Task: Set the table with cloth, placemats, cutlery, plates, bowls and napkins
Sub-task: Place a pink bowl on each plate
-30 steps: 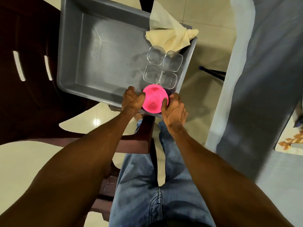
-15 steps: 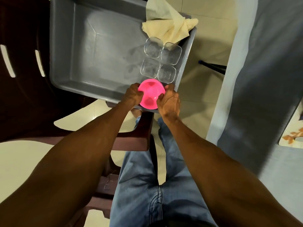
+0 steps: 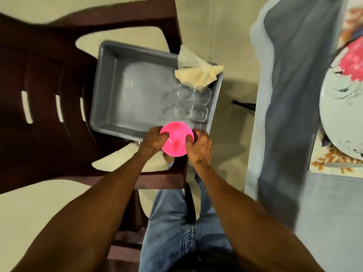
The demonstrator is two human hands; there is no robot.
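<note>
Both hands, left [image 3: 152, 142] and right [image 3: 199, 147], had the pink bowl [image 3: 175, 141] in a two-sided grip over the bin's [image 3: 110, 75] near edge, bowl step underway; next, a carry right to the counter [image 3: 334, 203].

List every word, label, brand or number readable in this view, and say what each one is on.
None can be read.
The pink bowl, held by both hands, is plain.
The grey tub, the clear cups and the napkin carry no visible print.
The plate on the table bears only floral patterns, no lettering.
The jeans show stitching only.
</note>
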